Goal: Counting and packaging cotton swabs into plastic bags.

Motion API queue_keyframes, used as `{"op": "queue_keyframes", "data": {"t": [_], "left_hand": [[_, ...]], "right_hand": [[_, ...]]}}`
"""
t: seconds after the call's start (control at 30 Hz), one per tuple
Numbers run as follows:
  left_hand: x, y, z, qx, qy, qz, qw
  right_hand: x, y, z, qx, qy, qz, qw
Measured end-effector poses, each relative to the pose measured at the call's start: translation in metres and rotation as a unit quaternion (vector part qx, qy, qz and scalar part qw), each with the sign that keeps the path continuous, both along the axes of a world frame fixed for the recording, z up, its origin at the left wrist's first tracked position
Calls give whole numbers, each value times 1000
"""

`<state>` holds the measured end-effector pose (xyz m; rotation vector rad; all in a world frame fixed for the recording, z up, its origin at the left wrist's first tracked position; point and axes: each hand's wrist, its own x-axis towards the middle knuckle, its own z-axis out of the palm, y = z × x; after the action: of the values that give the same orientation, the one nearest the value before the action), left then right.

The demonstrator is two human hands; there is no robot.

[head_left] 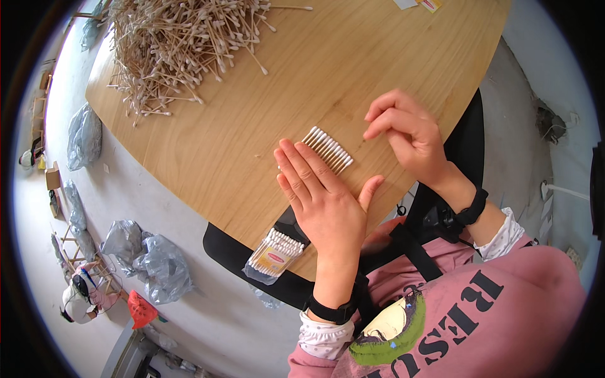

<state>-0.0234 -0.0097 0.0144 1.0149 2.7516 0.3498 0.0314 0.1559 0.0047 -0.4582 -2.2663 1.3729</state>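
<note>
1. Wooden table; loose heap of cotton swabs at far left.
2. Left hand flat, fingers spread, pressing on the near end of a neat row of swabs.
3. Right hand just right of the row, thumb and forefinger pressed together; nothing visible between them.
4. Packed swab bag at near edge.

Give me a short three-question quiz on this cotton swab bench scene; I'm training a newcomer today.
1. True or false: the left hand lies flat, palm down, on the row of cotton swabs.
2. Where is the loose swab pile? A) far left of the wooden table B) on the floor C) in the person's lap
3. What lies at the table's near edge beside the left wrist?

Key: 1 true. 2 A. 3 a clear packet of swabs. The right hand hovers with fingers pinched.
</note>
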Motion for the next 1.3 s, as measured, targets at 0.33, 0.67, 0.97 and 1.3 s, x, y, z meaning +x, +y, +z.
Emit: {"op": "queue_keyframes", "data": {"t": [0.33,0.67,0.97,1.3], "left_hand": [[-1,-1,-4,0,8,3,1000],[0,0,-5,11,8,5,1000],[0,1,-4,14,6,6,1000],[0,1,-2,6,5,7,1000]], "right_hand": [[-10,-10,-9,72,29,97,992],[-18,-12,-7,99,18,90,991],[-16,-8,-7,88,24,116,989],[-19,-10,-6,70,25,80,994]]}}
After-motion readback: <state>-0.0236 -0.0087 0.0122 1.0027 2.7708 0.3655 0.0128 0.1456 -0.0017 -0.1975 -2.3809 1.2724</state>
